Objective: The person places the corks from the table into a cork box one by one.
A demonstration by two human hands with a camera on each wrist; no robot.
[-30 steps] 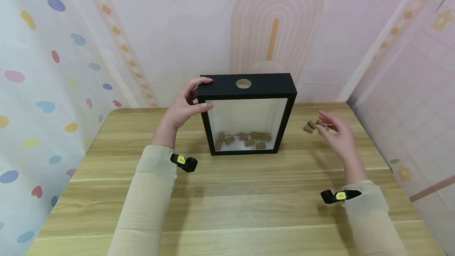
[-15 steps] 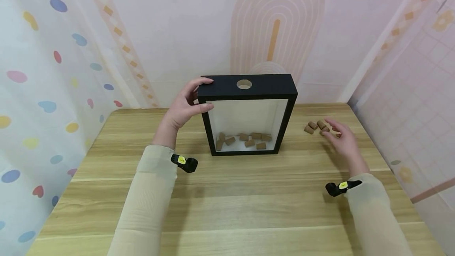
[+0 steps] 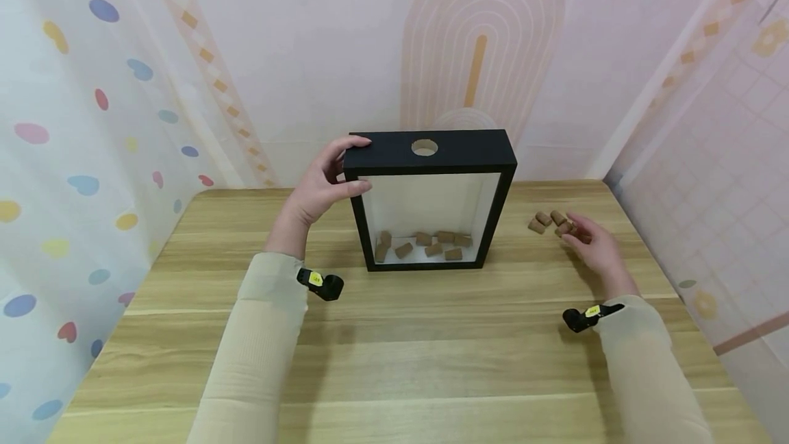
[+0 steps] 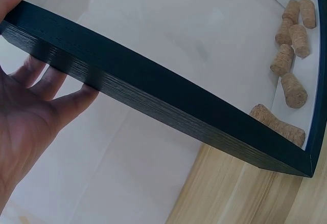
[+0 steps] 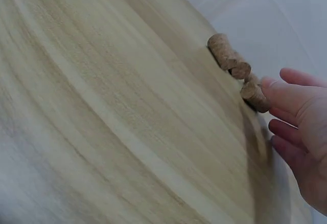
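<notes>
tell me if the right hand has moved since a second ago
Yes. The right hand has dropped toward the table and slid forward to the loose corks; its fingertips now touch them, where before it hovered above and nearer the person.

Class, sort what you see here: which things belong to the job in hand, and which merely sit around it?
In the job: black frame box, corks inside it, loose corks, left hand, right hand.
Merely around: wooden table, patterned backdrop.
</notes>
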